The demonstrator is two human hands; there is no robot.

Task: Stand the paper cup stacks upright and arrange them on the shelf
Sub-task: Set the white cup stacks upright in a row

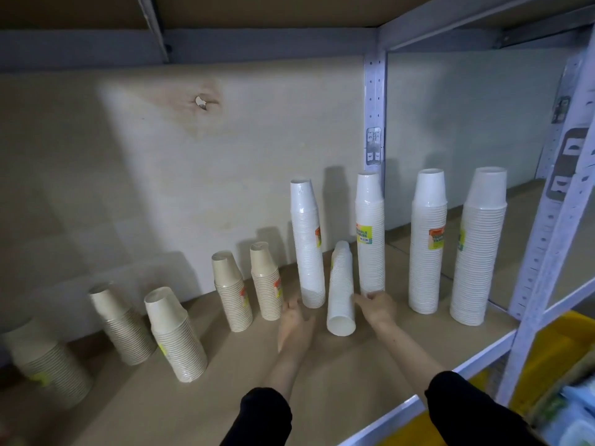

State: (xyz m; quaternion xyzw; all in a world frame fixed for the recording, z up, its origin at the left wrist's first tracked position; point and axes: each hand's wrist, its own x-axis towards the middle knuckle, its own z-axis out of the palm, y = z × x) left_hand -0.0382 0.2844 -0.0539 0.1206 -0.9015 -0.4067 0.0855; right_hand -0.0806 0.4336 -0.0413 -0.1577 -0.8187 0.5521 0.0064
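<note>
A row of wrapped paper cup stacks stands upright along the back of the brown shelf board (244,381): several short beige stacks (175,336) on the left and several tall white stacks (428,246) on the right. One white stack (341,289) lies on its side in front of them, its open end facing me. My right hand (376,305) touches its right side and the base of the tall white stack (370,233) behind it. My left hand (294,320) hovers just left of the lying stack, fingers apart, beside another tall white stack (307,246).
A grey metal upright (375,107) stands behind the white stacks, and another post (547,252) frames the shelf's right end. The shelf's white front rail (476,355) runs diagonally at lower right. Yellow bins (560,342) sit below it.
</note>
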